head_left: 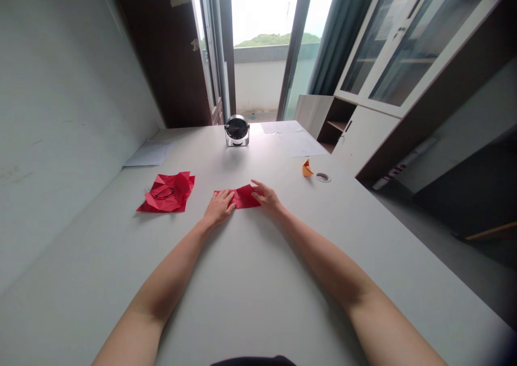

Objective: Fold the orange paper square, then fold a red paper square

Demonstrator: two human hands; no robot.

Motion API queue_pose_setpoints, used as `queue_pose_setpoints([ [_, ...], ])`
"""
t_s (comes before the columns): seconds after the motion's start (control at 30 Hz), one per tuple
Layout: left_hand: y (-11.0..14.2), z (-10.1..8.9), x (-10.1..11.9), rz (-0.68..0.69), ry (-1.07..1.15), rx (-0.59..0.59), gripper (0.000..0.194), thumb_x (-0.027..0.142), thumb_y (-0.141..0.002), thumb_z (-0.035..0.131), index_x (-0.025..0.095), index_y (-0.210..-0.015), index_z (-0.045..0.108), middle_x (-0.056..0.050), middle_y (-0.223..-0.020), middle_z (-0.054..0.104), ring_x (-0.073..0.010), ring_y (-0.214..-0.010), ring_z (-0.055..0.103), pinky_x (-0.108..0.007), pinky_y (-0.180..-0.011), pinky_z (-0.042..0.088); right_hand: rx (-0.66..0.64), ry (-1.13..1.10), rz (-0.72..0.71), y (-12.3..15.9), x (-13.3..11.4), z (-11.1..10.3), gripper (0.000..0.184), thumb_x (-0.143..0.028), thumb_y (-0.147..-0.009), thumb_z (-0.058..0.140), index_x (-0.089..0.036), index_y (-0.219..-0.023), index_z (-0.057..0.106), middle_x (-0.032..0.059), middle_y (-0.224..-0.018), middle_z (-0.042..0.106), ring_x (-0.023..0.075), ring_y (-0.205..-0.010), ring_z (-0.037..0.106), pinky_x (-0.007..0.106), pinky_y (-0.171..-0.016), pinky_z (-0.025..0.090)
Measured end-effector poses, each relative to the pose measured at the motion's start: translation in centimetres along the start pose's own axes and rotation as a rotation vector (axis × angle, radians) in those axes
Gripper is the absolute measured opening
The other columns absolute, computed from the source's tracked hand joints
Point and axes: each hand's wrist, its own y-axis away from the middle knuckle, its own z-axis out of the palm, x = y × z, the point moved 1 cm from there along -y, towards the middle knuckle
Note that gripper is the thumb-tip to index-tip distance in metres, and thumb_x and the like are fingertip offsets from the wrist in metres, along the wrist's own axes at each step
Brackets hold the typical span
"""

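Note:
A folded strip of red paper [245, 197] lies on the white table in front of me, with a crease near its middle. My left hand [220, 206] rests flat on the left part of the strip, fingers stretched out, covering much of that end. At the right end, my right hand [266, 197] touches the paper with its fingers apart. One of its fingers reaches past the far edge of the strip, and the palm hides the paper's right corner.
Left of my hands is a creased red sheet [177, 189] with a thin black loop [163, 193] on it. A round black-and-silver device [237, 130] stands farther back. To the right are a folded orange paper piece [307, 168], a white-rimmed table hole [323, 177] and white papers [304, 143].

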Motion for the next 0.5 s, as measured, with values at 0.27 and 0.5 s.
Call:
queue_pose_setpoints([
  [0.27, -0.1, 0.4, -0.3, 0.015, -0.003, 0.011, 0.055, 0.045, -0.098, 0.038, 0.025, -0.149, 0.039, -0.009, -0.157, 0.036, -0.0268, -0.146, 0.029, -0.049, -0.120, 0.021, -0.124, 0.127, -0.063, 0.6, -0.4, 1.0, 0.030, -0.032, -0.089, 0.058, -0.023, -0.114, 0.073, 0.0036, -0.109, 0.075, 0.0207, -0.095, 0.071, 0.034, -0.090, 0.055],
  [0.5, 0.0, 0.0, -0.1, 0.035, -0.001, 0.006, 0.053, 0.042, -0.099, 0.039, 0.030, -0.150, 0.039, -0.007, -0.157, 0.037, -0.0268, -0.145, 0.030, -0.050, -0.118, 0.023, -0.176, 0.298, -0.117, 0.9, -2.0, 1.1, 0.026, -0.032, -0.092, 0.056, -0.020, -0.100, 0.077, 0.0048, -0.096, 0.077, 0.0164, -0.080, 0.067, 0.027, -0.080, 0.052],
])
